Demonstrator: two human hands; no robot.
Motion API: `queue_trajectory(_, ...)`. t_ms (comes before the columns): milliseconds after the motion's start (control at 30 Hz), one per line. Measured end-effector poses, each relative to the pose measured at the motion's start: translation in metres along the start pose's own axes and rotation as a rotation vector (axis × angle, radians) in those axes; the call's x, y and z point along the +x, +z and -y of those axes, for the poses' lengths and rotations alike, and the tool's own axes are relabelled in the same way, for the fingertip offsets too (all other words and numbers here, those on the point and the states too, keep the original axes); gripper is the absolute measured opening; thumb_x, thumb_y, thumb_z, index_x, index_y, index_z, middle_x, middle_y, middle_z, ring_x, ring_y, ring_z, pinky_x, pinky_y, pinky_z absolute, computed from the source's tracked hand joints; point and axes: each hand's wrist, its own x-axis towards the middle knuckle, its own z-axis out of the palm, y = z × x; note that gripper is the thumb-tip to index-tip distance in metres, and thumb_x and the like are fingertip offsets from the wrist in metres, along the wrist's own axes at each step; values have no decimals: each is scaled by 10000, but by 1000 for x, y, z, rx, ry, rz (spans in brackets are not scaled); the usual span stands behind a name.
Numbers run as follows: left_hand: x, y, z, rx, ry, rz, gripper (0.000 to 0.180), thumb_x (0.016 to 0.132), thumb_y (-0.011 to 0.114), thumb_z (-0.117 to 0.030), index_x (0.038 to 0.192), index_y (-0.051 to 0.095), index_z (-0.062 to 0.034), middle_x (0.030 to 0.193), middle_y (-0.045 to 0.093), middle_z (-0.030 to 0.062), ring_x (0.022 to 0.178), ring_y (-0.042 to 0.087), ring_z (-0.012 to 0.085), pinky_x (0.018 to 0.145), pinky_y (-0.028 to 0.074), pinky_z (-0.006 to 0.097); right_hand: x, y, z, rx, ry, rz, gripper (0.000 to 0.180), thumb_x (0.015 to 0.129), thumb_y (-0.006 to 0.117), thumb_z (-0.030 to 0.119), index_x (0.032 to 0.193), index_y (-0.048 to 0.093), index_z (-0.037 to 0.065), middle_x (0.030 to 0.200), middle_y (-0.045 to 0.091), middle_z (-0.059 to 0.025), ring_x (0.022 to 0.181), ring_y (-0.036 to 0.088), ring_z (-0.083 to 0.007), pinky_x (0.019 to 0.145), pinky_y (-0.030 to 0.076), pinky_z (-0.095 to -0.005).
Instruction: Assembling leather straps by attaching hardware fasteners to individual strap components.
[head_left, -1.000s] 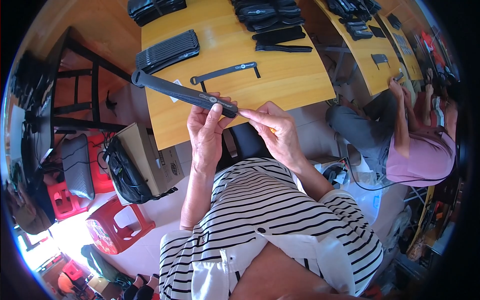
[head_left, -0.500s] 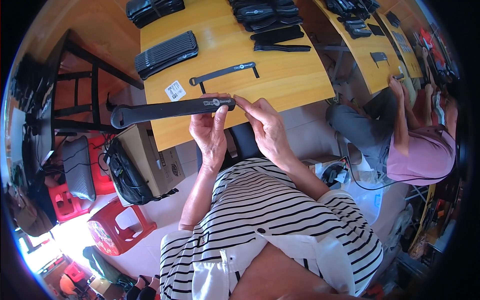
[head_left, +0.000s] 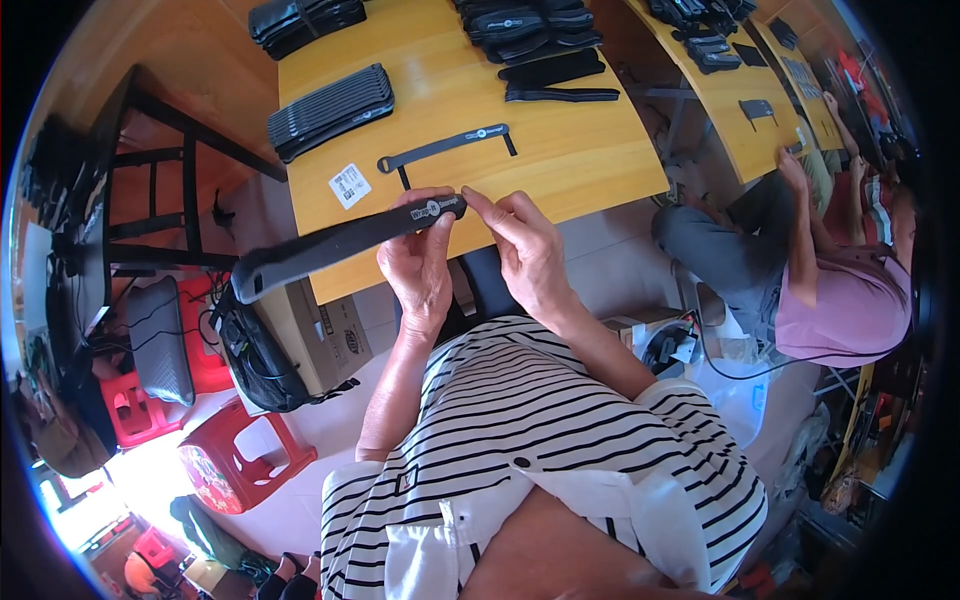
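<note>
A long black fabric strap (head_left: 325,240) with a pale printed mark and a loop at its far left end is held over the table's front edge. My left hand (head_left: 420,275) grips it near its right end, thumb on top and fingers beneath. The thumb and forefinger of my right hand (head_left: 532,255) are pinched together at the strap's right tip. Just beyond my hands, a similar strap (head_left: 440,148) lies on the yellow wooden table (head_left: 570,185). A neat stack of straps (head_left: 332,112) rests at the table's left side.
Black strap bundles (head_left: 530,30) and loose black strips (head_left: 560,95) lie farther back. A white label (head_left: 349,186) is on the table. At left stand a cardboard box (head_left: 325,335), a black bag (head_left: 262,350) and a red stool (head_left: 240,455). A person (head_left: 840,290) sits at the right-hand tables.
The strap's looped left end has swung down toward me, so it slants more. Both hands keep nearly the same place at its right end.
</note>
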Motion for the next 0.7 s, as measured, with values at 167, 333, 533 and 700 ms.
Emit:
queue_trajectory(167,3,-1,-3,-53,-17,27,184,831,562,49,1013,537,37,984,584,96,897,563,135,799,471,258,0,0,-3,392,224,55,472,752,531,-142,1160,584,89,701,467,-56,586,453,-128,552,396,-223)
queue_trajectory(333,15,-18,-11,-219,-324,121,257,867,578,-152,1048,511,18,944,606,105,887,611,178,820,516,326,0,-4,-5,154,-70,12,496,743,527,-160,1153,598,110,698,468,-43,568,452,-119,504,384,-231)
queue_trajectory(533,24,-29,-5,-496,-549,271,285,866,580,-153,1057,511,46,896,612,102,826,628,167,764,546,314,6,-17,-11,302,-147,158,465,752,554,-130,1138,611,122,698,439,-29,560,455,-113,491,389,-258)
queue_trajectory(700,26,-29,-3,-547,-628,277,255,876,557,-124,1048,519,60,876,611,98,790,633,159,737,562,316,11,-29,-2,173,-130,233,478,757,564,-114,1160,597,140,709,441,-38,559,457,-131,498,392,-264)
